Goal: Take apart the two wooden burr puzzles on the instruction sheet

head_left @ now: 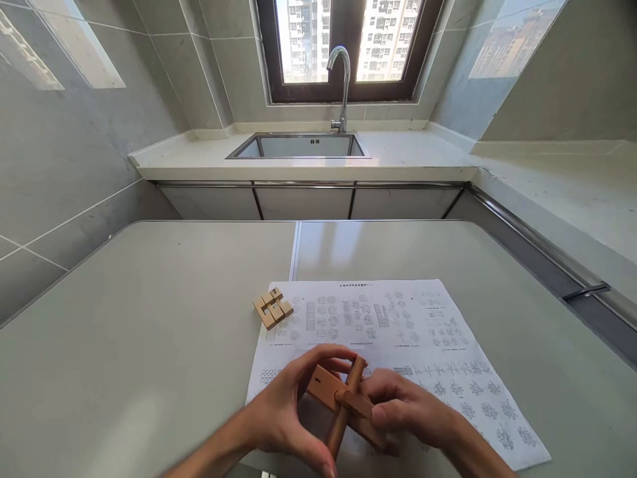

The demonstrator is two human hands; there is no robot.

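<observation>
Both of my hands hold a brown wooden puzzle [343, 401] made of crossed notched sticks, just above a printed instruction sheet [393, 352]. My left hand [286, 415] grips its left end with thumb and fingers curled around. My right hand [405, 408] pinches the right side, thumb on the crossing piece. A small group of pale wooden puzzle pieces [273, 308] lies on the sheet's far left corner, apart from both hands.
The sheet lies on a grey table [134, 345]. Beyond a gap runs a white counter [408, 156] with a steel sink [297, 146] and a curved tap [341, 86] under a window. Tiled walls stand left and right.
</observation>
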